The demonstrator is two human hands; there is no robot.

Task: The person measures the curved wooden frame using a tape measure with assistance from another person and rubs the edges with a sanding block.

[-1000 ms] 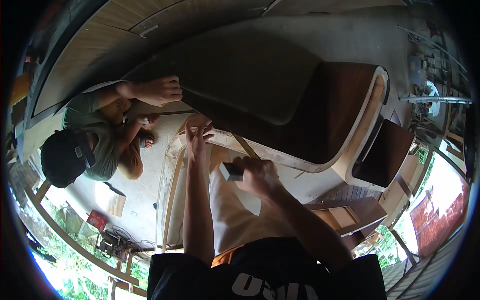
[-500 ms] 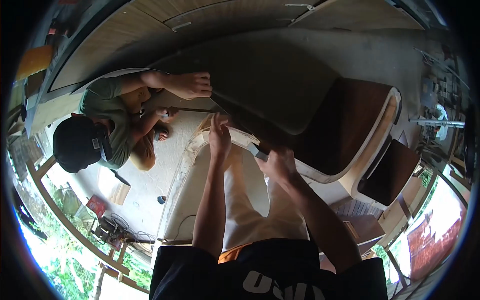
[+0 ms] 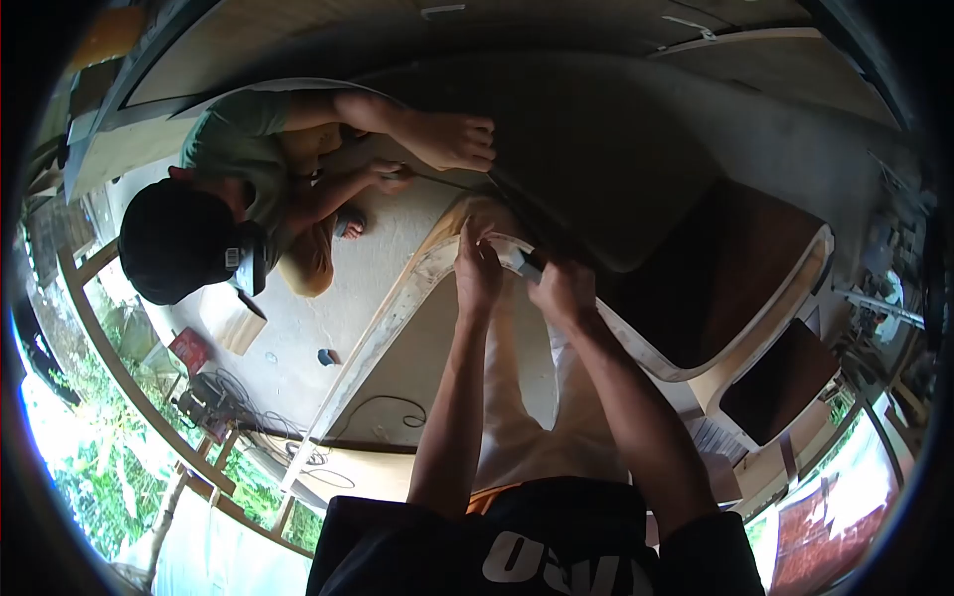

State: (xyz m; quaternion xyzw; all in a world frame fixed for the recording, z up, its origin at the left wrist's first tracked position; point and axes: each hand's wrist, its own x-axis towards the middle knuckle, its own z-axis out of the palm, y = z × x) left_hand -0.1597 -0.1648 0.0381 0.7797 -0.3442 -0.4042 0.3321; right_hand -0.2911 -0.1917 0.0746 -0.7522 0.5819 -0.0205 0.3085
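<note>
My left hand (image 3: 479, 266) lies at the curved, whitish edge (image 3: 429, 266) of a large dark brown panel (image 3: 566, 243). Its fingers are stretched out and hold nothing that I can see. Close by on the right, my right hand (image 3: 566, 293) is closed around a flat grey blade-like tool (image 3: 527, 264), whose end meets the same edge. The tool's exact kind is hard to make out. The pale edge strip runs in a bend past both hands.
A co-worker in a dark cap (image 3: 179, 241) crouches at the left, one hand (image 3: 452, 141) over the panel's far side, the other (image 3: 391, 177) gripping a thin tool. A brown curved piece (image 3: 780, 382) stands right. Cables (image 3: 234, 397) and a red box (image 3: 187, 350) lie lower left.
The view has shifted, so most things appear further right. My left fingers lie a little closer to the tool in my right hand, which stays gripped at the edge.
</note>
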